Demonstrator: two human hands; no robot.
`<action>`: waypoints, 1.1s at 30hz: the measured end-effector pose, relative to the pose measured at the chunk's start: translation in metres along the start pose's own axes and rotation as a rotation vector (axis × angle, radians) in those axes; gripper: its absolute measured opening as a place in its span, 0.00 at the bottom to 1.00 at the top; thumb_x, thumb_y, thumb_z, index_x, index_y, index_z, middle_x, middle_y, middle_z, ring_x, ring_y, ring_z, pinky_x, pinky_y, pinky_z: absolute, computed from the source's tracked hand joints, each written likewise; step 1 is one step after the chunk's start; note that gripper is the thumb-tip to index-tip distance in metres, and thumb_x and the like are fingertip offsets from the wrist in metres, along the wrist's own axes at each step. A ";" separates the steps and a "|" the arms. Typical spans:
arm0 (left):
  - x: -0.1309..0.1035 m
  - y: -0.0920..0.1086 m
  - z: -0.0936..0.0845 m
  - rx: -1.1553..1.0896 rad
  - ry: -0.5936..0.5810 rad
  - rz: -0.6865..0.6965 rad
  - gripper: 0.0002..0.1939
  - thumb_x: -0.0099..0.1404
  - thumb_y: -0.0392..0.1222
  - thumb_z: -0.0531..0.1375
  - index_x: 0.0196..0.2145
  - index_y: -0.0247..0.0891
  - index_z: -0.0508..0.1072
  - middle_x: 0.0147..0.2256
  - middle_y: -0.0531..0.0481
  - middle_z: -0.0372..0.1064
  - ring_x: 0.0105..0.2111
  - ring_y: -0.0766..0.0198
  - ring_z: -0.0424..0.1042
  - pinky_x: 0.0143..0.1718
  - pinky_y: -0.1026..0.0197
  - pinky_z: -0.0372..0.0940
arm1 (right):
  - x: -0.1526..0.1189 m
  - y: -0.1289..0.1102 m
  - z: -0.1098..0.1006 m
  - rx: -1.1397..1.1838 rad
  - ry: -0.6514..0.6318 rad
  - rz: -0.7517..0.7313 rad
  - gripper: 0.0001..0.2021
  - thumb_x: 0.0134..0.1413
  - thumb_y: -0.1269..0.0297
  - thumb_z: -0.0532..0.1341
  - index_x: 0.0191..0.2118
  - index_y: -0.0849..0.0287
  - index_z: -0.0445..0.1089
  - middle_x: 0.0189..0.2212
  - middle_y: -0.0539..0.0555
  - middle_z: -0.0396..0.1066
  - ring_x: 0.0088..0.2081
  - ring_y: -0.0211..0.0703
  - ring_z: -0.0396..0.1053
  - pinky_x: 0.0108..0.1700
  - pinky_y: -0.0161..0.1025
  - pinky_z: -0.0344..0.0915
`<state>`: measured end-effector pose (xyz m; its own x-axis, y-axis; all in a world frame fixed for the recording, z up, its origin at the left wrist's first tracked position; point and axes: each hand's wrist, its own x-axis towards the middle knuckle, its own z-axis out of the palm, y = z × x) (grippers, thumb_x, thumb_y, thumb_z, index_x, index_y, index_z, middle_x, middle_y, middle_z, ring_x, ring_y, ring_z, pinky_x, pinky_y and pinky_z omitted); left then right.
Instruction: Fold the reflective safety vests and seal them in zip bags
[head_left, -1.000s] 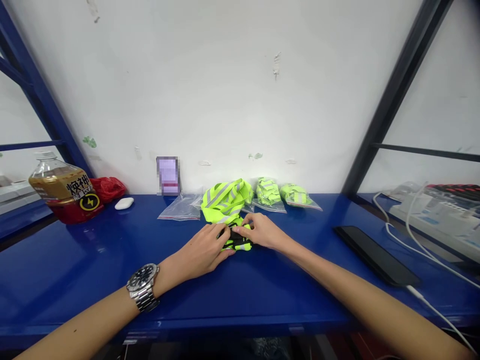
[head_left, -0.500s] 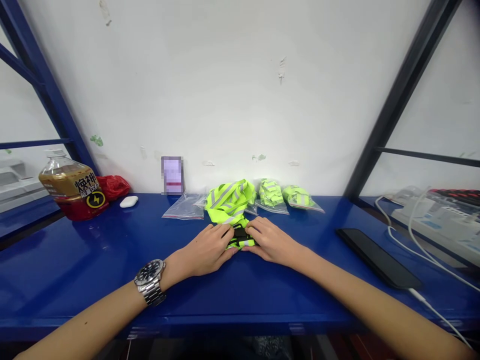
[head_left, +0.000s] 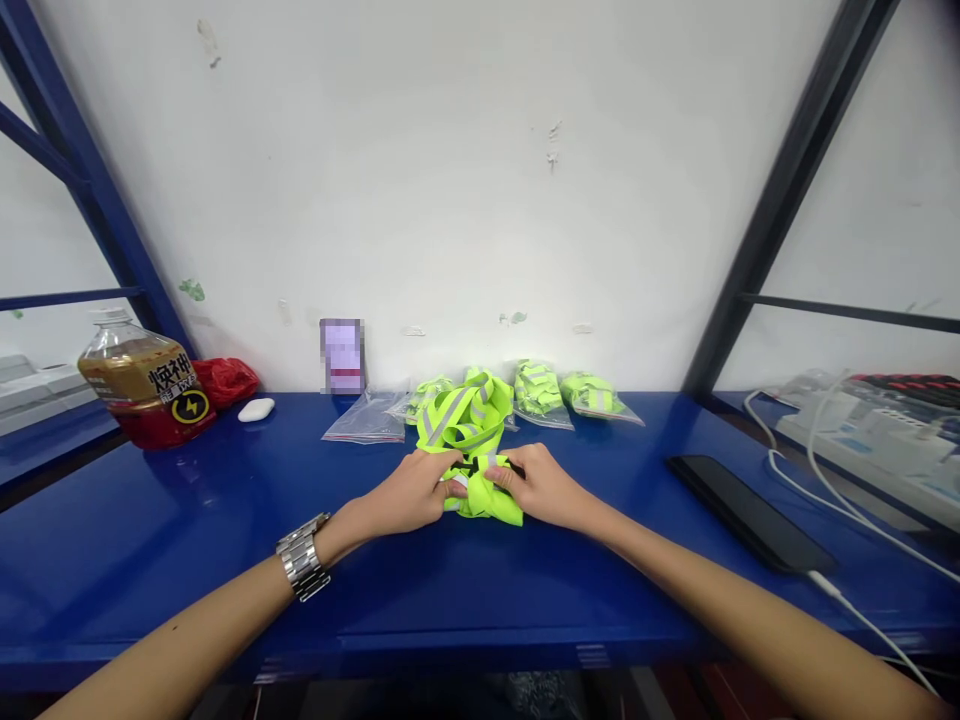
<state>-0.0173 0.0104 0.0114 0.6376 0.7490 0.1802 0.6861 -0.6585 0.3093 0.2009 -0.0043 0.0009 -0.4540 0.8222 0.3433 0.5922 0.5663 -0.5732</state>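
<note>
A neon yellow-green reflective strap (head_left: 463, 415) with grey stripes lies bunched on the blue table (head_left: 247, 530), its near end between my two hands. My left hand (head_left: 412, 490) pinches the strap's left side, thumb toward me and fingers curled behind. From the right, my right hand (head_left: 541, 485) grips the same bundle, its thumb pressed on the fabric. A small black part shows between the hands, mostly covered by fingers and folds. A silver watch circles my left wrist.
Behind the strap lie a flat clear zip bag (head_left: 366, 418) and bagged yellow-green straps (head_left: 538, 388). On the left stand a drink bottle (head_left: 146, 385), a red plastic bag (head_left: 226, 378) and a white case (head_left: 256, 409). A black phone (head_left: 750, 512) with a white cable lies right.
Both hands have turned the near end of the strap over. The black buckle seen between them before is now mostly hidden, and a flap of yellow-green fabric hangs toward me.
</note>
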 end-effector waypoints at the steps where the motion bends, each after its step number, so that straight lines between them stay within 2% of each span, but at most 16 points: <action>1: 0.003 0.000 -0.001 -0.021 -0.023 -0.013 0.12 0.65 0.43 0.52 0.45 0.39 0.66 0.32 0.50 0.70 0.33 0.58 0.69 0.35 0.60 0.60 | 0.002 0.000 0.000 0.028 -0.010 0.044 0.22 0.61 0.54 0.53 0.19 0.59 0.54 0.17 0.45 0.48 0.21 0.31 0.45 0.25 0.35 0.43; 5: 0.013 -0.003 -0.007 -0.105 -0.096 -0.029 0.14 0.63 0.43 0.53 0.46 0.38 0.60 0.36 0.49 0.68 0.32 0.60 0.67 0.33 0.60 0.61 | 0.011 -0.002 -0.003 -0.024 -0.025 0.206 0.22 0.58 0.52 0.54 0.18 0.59 0.55 0.17 0.46 0.50 0.22 0.33 0.49 0.25 0.35 0.44; 9: 0.024 -0.009 -0.012 -0.080 -0.174 0.004 0.12 0.63 0.44 0.53 0.44 0.38 0.60 0.39 0.46 0.66 0.38 0.56 0.68 0.38 0.58 0.62 | 0.016 -0.009 -0.008 -0.286 -0.003 0.306 0.23 0.61 0.49 0.51 0.21 0.58 0.61 0.20 0.52 0.60 0.27 0.41 0.61 0.29 0.37 0.48; 12: 0.032 -0.013 -0.013 0.078 -0.151 -0.056 0.15 0.62 0.46 0.56 0.45 0.40 0.64 0.36 0.46 0.65 0.40 0.52 0.67 0.39 0.55 0.62 | 0.019 -0.006 -0.007 -0.382 -0.007 0.324 0.23 0.62 0.47 0.48 0.25 0.58 0.67 0.27 0.56 0.68 0.35 0.49 0.66 0.34 0.39 0.52; 15: 0.039 -0.016 -0.011 0.137 -0.096 -0.102 0.16 0.60 0.45 0.59 0.45 0.39 0.65 0.36 0.45 0.64 0.39 0.51 0.66 0.40 0.54 0.61 | 0.021 0.004 -0.002 -0.277 0.037 0.330 0.18 0.62 0.49 0.50 0.36 0.57 0.68 0.33 0.57 0.69 0.38 0.50 0.67 0.36 0.40 0.57; 18: 0.042 -0.018 -0.007 0.092 -0.032 -0.047 0.18 0.59 0.40 0.59 0.46 0.37 0.62 0.40 0.45 0.64 0.39 0.55 0.66 0.40 0.57 0.61 | 0.021 0.012 0.004 -0.180 0.223 0.156 0.11 0.60 0.58 0.54 0.44 0.58 0.65 0.38 0.56 0.66 0.41 0.48 0.65 0.40 0.41 0.61; 21: 0.042 -0.018 -0.003 0.076 0.033 0.044 0.16 0.58 0.35 0.59 0.44 0.37 0.63 0.39 0.46 0.62 0.38 0.58 0.64 0.39 0.59 0.61 | 0.023 0.016 0.008 -0.166 0.313 -0.085 0.07 0.59 0.67 0.54 0.38 0.59 0.70 0.36 0.55 0.65 0.39 0.45 0.64 0.42 0.41 0.61; 23: 0.042 -0.017 -0.002 0.126 0.064 0.063 0.11 0.58 0.35 0.59 0.40 0.36 0.66 0.38 0.45 0.61 0.39 0.57 0.64 0.39 0.58 0.61 | 0.027 0.018 0.007 -0.208 0.326 -0.118 0.08 0.57 0.70 0.56 0.32 0.59 0.72 0.31 0.54 0.65 0.36 0.44 0.63 0.39 0.40 0.60; 26: 0.046 -0.015 -0.003 0.188 0.056 0.061 0.08 0.58 0.37 0.59 0.38 0.35 0.70 0.37 0.44 0.62 0.39 0.56 0.65 0.39 0.58 0.60 | 0.030 0.019 0.002 -0.279 0.267 -0.071 0.09 0.56 0.70 0.58 0.28 0.60 0.73 0.26 0.53 0.67 0.33 0.44 0.64 0.36 0.39 0.57; 28: 0.048 -0.014 -0.006 0.192 0.002 0.046 0.08 0.59 0.37 0.60 0.38 0.35 0.72 0.35 0.45 0.65 0.38 0.56 0.66 0.38 0.59 0.60 | 0.028 0.017 -0.003 -0.313 0.181 -0.070 0.13 0.60 0.67 0.55 0.28 0.60 0.73 0.26 0.53 0.69 0.33 0.44 0.65 0.36 0.40 0.57; 31: 0.051 -0.014 -0.009 0.159 -0.051 -0.004 0.10 0.59 0.37 0.60 0.40 0.36 0.70 0.31 0.48 0.69 0.34 0.58 0.69 0.33 0.62 0.58 | 0.017 0.013 -0.009 -0.378 0.050 -0.100 0.21 0.65 0.53 0.49 0.36 0.60 0.75 0.35 0.58 0.73 0.41 0.49 0.67 0.42 0.43 0.58; 33: 0.049 -0.014 -0.010 0.140 -0.050 -0.015 0.11 0.60 0.38 0.59 0.42 0.37 0.68 0.30 0.51 0.70 0.32 0.60 0.69 0.30 0.63 0.56 | 0.009 0.010 -0.011 -0.421 -0.016 -0.100 0.27 0.60 0.42 0.51 0.45 0.60 0.74 0.44 0.62 0.72 0.48 0.55 0.66 0.47 0.47 0.57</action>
<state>0.0008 0.0569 0.0248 0.6408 0.7568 0.1289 0.7358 -0.6534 0.1779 0.2105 0.0096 0.0063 -0.5314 0.7627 0.3686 0.7629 0.6200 -0.1830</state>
